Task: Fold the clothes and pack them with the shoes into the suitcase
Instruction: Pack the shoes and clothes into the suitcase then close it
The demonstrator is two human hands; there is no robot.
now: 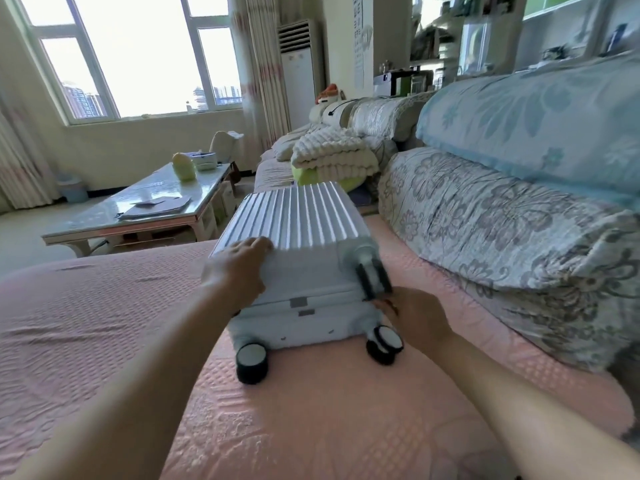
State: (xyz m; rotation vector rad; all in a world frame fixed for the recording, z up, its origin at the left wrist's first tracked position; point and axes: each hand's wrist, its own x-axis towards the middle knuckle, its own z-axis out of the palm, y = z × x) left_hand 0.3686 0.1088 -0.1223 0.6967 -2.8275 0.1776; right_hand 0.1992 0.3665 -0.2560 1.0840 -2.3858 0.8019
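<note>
pink cover [104,306] | floral cushion [485,237] at right | coffee table [152,202] at left | folded white blanket [332,154] beyond

The room is lit brightly by daylight from the window [138,53], which is blown out to near white. Glare is thrown on the glossy worktop [162,183] and along the ribs of the suitcase [294,213]. A soft shadow is cast beneath the suitcase on the pink cover [86,306]. Straight lines are bent at the edges by the wide lens. The upper wheel [372,275] is smeared, probably by motion, and the shelves [450,36] are rendered soft.
</note>
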